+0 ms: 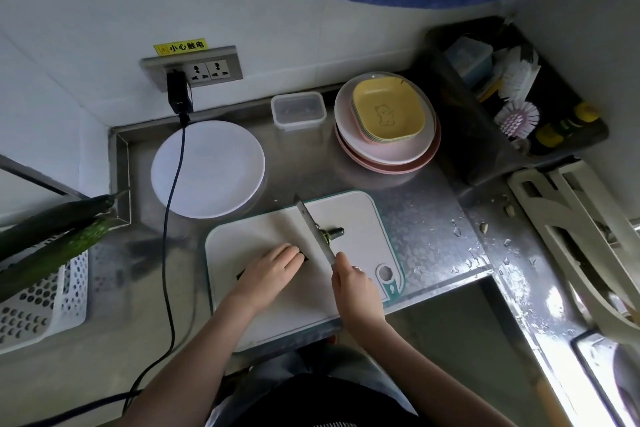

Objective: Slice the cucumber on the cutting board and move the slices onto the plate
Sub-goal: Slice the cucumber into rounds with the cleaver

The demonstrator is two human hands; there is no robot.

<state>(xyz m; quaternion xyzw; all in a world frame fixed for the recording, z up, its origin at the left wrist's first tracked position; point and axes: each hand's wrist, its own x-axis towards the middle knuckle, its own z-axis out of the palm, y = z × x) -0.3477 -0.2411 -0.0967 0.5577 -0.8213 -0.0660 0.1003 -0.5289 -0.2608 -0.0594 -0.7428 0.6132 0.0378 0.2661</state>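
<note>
A dark green cucumber (304, 256) lies on the white cutting board (249, 236), mostly hidden under my left hand (273, 269), which presses it down. My right hand (353, 282) grips the handle of a knife (313, 230). Its blade stands across the cucumber, just right of my left fingertips. The cut-off cucumber end (334, 231) lies on the board right of the blade. A white empty plate (207, 168) sits on the steel counter behind and left of the board.
A black power cable (173, 218) runs from the wall socket over the plate's left side. A stack of pink plates with yellow dishes (388, 121) and a clear box (298, 111) stand behind. Two whole cucumbers (52, 236) rest on a white basket at the left. The sink edge lies at the right.
</note>
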